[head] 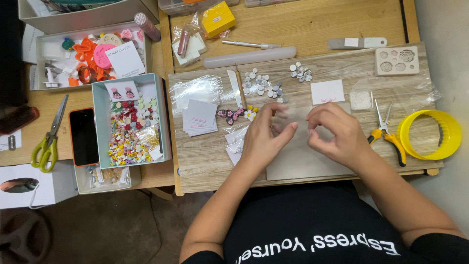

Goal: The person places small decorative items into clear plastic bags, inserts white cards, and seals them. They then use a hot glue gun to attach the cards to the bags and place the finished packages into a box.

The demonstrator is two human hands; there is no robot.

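My left hand [264,138] and my right hand [336,132] hover close together over a grey work mat [298,159] on a wooden board. The fingertips of both hands pinch toward each other around something very small; I cannot tell what it is. Several small round grey clay pieces [263,84] lie beyond my left hand, and another small cluster [301,73] lies further right. A white card [327,91] rests just above my right hand. Tiny flower pieces [238,114] and small clear bags [235,141] sit left of my left hand.
Yellow-handled pliers [387,134] and a yellow ring cutter [431,135] lie to the right. A teal box of tiny colourful pieces [133,122], a phone [83,136], green scissors [49,142], a stack of cards [201,117], a blade [233,88], a clear roller [250,57] and a mould [396,60] surround the board.
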